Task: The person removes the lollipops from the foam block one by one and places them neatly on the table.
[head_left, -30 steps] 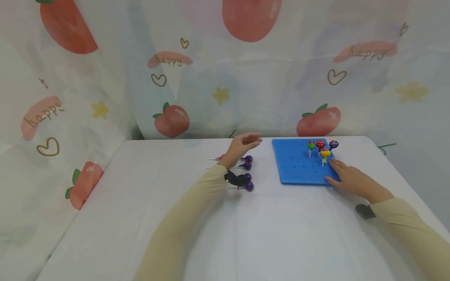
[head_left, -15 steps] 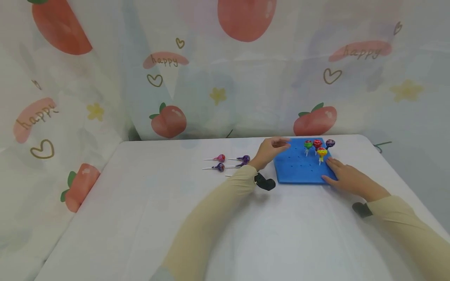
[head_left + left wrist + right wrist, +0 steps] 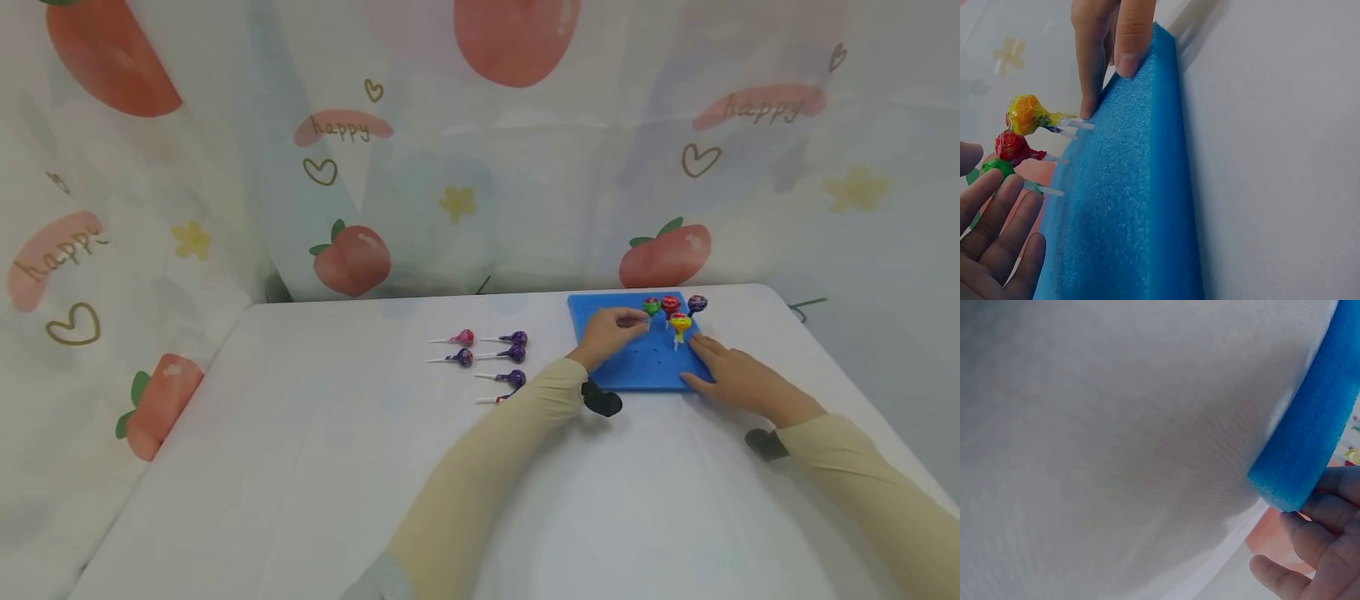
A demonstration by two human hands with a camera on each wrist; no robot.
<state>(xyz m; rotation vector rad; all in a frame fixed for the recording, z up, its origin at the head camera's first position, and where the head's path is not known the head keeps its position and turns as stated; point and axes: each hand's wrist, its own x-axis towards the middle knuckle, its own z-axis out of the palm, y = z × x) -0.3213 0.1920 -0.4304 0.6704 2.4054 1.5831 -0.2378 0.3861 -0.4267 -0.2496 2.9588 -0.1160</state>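
Note:
My left hand (image 3: 611, 333) is over the blue foam board (image 3: 588, 308), its fingertips at the green lollipop (image 3: 651, 307). In the left wrist view, the fingers (image 3: 1007, 219) are stretched out and the thumb stands apart, with the green candy head beyond them. Close by, red (image 3: 671, 305), yellow (image 3: 680, 323) and dark purple (image 3: 697, 303) lollipops stand with their sticks down in the board. My right hand (image 3: 738, 383) rests on the board's right edge, fingers extended along it; the right wrist view has these fingers (image 3: 1310, 537) at the foam's corner.
Left of the board, several wrapped lollipops lie on the white table, among them a pink one (image 3: 467, 337) and a purple one (image 3: 517, 337). The left forearm partly covers the nearest one. Small holes (image 3: 658, 362) dot the board. A printed curtain (image 3: 420, 167) hangs behind the table.
My left hand has moved right, from above the loose lollipops to the green lollipop on the board. My right hand stays at the board's edge. The head view has shifted slightly.

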